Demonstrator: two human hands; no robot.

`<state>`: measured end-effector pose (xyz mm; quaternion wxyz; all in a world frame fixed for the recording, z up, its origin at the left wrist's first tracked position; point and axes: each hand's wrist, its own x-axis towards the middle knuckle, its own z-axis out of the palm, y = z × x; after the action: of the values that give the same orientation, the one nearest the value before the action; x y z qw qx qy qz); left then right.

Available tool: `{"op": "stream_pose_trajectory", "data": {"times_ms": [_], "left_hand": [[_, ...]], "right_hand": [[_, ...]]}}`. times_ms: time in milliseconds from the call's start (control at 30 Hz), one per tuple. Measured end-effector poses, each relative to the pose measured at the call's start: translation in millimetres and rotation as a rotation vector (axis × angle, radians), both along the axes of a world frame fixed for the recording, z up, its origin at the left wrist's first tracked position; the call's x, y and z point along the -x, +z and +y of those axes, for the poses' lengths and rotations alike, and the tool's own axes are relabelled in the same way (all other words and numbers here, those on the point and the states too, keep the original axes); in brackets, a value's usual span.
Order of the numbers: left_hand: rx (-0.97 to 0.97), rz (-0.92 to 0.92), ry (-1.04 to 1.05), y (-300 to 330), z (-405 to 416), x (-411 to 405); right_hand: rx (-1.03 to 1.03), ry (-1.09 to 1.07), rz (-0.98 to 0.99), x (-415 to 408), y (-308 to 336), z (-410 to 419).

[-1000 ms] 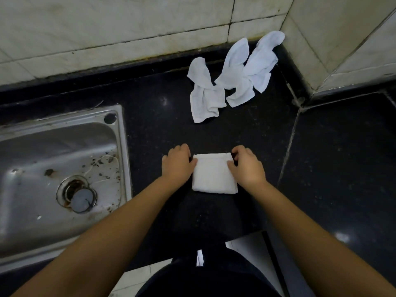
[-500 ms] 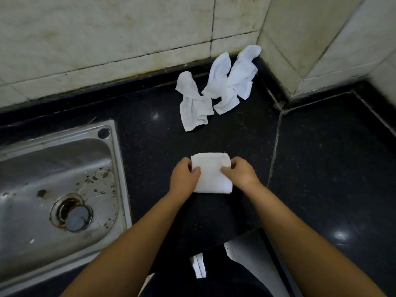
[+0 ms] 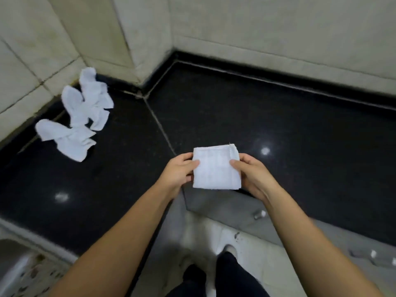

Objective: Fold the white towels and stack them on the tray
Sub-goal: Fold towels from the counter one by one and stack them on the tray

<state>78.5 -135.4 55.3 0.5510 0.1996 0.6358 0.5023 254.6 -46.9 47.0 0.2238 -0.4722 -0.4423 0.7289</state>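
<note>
A folded white towel [image 3: 216,167] sat at the centre of the frame, held between both hands above the front edge of the black counter [image 3: 278,129]. It made a compact, nearly square pad with a stitched hem running down its right side, and it looked lifted rather than lying flat, though how far clear of the stone it was could not be told. The left hand [image 3: 179,171] gripped the towel's left edge, thumb laid on top and the fingers curled underneath; the right hand [image 3: 250,173] held the opposite edge in the same way, thumb on the upper face near the hem. Both bare forearms reached in from the bottom of the frame. At the upper left, against the tiled wall [image 3: 278,35] where the counter met a corner, lay the unfolded white towels [image 3: 79,116] — a rumpled heap of several cloths, partly overlapping, well apart from the one in the hands. The polished counter carried small bright reflections, one just right of the held towel and one at the lower left, and a pale seam ran diagonally from the wall corner toward the hands. At the lower left edge of the frame a corner of a steel sink [image 3: 19,271] showed, blurred and speckled. Below the counter's front edge, a pale tiled floor [image 3: 252,254] and the person's dark trouser legs [image 3: 233,275] were in view — no tray appeared anywhere in the shot.
</note>
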Motion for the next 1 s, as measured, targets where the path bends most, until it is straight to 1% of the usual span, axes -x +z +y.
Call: {"op": "stream_pose_trajectory", "data": {"times_ms": [233,367,500,600,767,900,1000], "left_hand": [[0.061,-0.041,-0.516,7.4,51.7,-189.5],[0.092,-0.068,-0.812,10.9,60.6,-333.0],[0.089,-0.076,-1.025,16.9,54.0,-485.8],[0.083,-0.080,-1.131,26.9,45.7,-584.5],[0.065,-0.100,-1.231,46.4,52.6,-710.3],[0.049,-0.107,-1.259,57.6,79.9,-793.1],[0.018,-0.125,-1.254,62.7,115.3,-851.8]], "right_hand": [[-0.034,-0.439,-0.076,-220.7,11.1,-41.6],[-0.004,-0.636,-0.093,-368.6,19.1,-87.0],[0.037,-0.787,-0.054,-515.8,30.0,-132.9],[0.045,-0.886,-0.051,-606.6,42.9,-161.7],[0.019,-1.028,-0.024,-715.1,63.9,-178.3],[-0.023,-1.092,0.002,-789.6,70.3,-159.1],[-0.069,-1.092,-0.023,-849.7,73.4,-122.4]]}}
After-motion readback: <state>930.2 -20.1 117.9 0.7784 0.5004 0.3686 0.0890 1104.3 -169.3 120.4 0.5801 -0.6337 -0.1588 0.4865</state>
